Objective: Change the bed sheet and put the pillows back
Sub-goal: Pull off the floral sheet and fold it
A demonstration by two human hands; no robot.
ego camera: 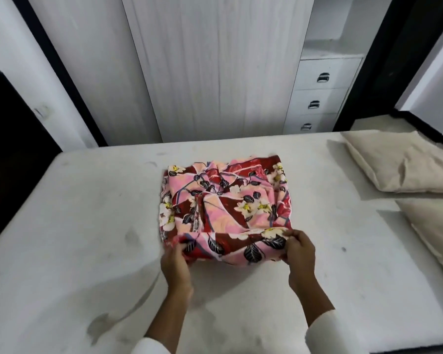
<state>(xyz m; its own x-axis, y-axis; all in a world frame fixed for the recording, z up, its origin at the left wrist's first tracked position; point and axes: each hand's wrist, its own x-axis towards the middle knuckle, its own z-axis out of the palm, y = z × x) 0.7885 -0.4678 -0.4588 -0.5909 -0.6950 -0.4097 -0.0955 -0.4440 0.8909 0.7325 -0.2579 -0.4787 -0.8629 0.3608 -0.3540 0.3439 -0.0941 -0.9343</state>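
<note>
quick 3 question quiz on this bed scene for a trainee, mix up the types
1. True or false: the floral sheet is spread flat over the mattress.
2. How many pillows lie on the mattress? A one, B two, C three.
3. What do the left hand and right hand grip?

Key: 1 false, it lies folded. 2 B, one pillow behind, another nearer. 3 The sheet's near edge.

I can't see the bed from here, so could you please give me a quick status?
Both hands, left hand and right hand, gripping folded floral sheet by its near edge. Mattress bare. Two pillows at right, clear of sheet.
</note>
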